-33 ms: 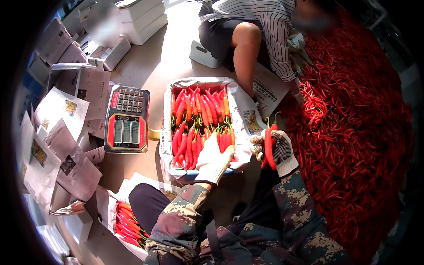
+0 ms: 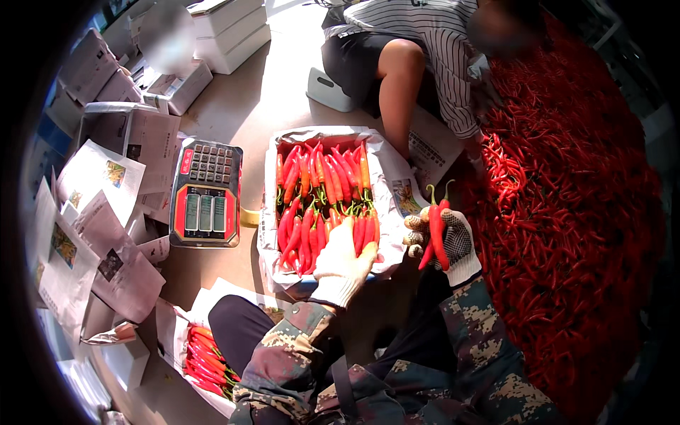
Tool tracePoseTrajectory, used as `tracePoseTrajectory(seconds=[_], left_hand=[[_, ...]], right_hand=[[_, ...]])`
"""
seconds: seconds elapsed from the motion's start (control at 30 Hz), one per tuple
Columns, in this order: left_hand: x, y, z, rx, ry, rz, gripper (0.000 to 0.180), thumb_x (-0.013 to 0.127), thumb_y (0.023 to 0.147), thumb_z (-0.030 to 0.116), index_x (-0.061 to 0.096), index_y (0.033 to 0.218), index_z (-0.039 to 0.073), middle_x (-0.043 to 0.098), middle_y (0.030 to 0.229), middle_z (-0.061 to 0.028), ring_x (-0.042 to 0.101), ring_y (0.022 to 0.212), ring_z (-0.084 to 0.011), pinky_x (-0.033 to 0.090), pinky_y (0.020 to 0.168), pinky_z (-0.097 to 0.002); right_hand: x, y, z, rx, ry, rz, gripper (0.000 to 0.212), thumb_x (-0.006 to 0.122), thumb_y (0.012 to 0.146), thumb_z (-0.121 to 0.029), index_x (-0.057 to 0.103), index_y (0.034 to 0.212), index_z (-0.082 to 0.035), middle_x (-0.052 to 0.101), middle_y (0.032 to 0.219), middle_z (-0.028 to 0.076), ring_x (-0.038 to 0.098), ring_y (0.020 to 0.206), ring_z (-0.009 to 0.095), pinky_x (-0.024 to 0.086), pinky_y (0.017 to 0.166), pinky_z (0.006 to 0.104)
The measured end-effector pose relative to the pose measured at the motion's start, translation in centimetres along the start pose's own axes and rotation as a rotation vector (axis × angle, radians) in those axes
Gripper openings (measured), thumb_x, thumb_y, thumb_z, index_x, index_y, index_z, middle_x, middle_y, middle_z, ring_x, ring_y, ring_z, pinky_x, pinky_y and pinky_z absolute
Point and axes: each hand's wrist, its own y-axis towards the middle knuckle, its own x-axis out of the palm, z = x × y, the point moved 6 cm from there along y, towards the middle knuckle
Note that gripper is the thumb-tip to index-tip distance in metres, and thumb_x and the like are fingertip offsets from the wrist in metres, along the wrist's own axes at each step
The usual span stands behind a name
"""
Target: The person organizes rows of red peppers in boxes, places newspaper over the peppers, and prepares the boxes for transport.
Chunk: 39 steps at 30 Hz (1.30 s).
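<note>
A paper-lined box (image 2: 389,170) in front of me holds rows of red chili peppers (image 2: 303,244), their green stems meeting along the middle. My left hand (image 2: 343,263), in a white knitted glove, lies over the near row at its right half. Its thumb and forefinger are apart and touch the peppers; the other fingers are partly hidden. Just right of the box, my right hand (image 2: 453,244) is turned palm up in a glove with dark grip dots. It holds a few red chili peppers (image 2: 438,237), stems pointing away from me.
A large heap of red chilies (image 2: 559,276) fills the right side. Across from me a person in a striped shirt (image 2: 439,64) reaches into it. A scale display (image 2: 207,195) stands left of the box, beside paper-lined cartons (image 2: 152,134). Another chili box (image 2: 173,333) sits at lower left.
The chilies in my right hand have tilted and spread apart a little. My left hand stays on the peppers in the box. The whole view has shifted very slightly.
</note>
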Motion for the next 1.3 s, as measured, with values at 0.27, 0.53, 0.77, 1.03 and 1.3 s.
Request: tracePoseTrajectory(seconds=[0.27,0.53,0.77,1.03,1.3], left_hand=[[0.6,-13.0,-2.2,0.694,0.254,-0.757,0.031,0.076,0.095,0.031,0.073,0.119,0.012,0.074,0.098,-0.0109,0.075,0.090,-0.0328,0.061,0.079,-0.0474],[0.8,-13.0,-4.4,0.571,0.165,-0.755,0.030,0.072,0.099,0.032,0.075,0.120,0.011,0.076,0.099,-0.0147,0.076,0.088,-0.0382,0.062,0.078,-0.0505],[2.6,-11.2,-2.9,0.584,0.178,-0.766,0.031,0.072,0.100,0.034,0.075,0.121,0.012,0.077,0.100,-0.0136,0.076,0.092,-0.0380,0.062,0.081,-0.0517],[2.2,-11.4,-3.6,0.515,0.212,-0.847,0.034,0.068,0.102,0.038,0.076,0.124,0.014,0.079,0.104,-0.0127,0.077,0.097,-0.0367,0.063,0.085,-0.0508],[2.0,-11.0,-3.3,0.537,0.202,-0.808,0.033,0.068,0.102,0.038,0.076,0.124,0.015,0.078,0.105,-0.0132,0.077,0.097,-0.0368,0.062,0.084,-0.0505]], right_hand=[[-2.3,-9.7,-9.6,-0.306,0.037,0.003,0.041,0.057,0.118,-0.028,0.056,0.152,-0.006,0.077,0.125,0.015,0.074,0.087,0.026,0.060,0.080,0.0436],[-10.9,-24.6,-17.3,0.424,-2.112,1.636,0.083,0.076,0.102,-0.033,0.038,0.171,-0.007,0.056,0.161,0.025,0.060,0.141,0.043,0.053,0.117,0.0539],[0.6,-7.2,-10.5,-0.444,-2.219,0.843,0.058,0.077,0.100,-0.028,0.062,0.150,-0.001,0.068,0.147,0.021,0.066,0.135,0.038,0.054,0.112,0.0463],[5.7,5.5,6.1,0.141,-2.322,0.555,0.060,0.063,0.101,-0.063,0.081,0.107,-0.006,0.080,0.108,0.021,0.079,0.096,0.041,0.062,0.088,0.0519],[2.6,7.1,5.8,-0.214,-2.090,0.672,0.052,0.077,0.095,-0.050,0.080,0.093,0.002,0.079,0.088,0.022,0.076,0.086,0.038,0.057,0.087,0.0541]])
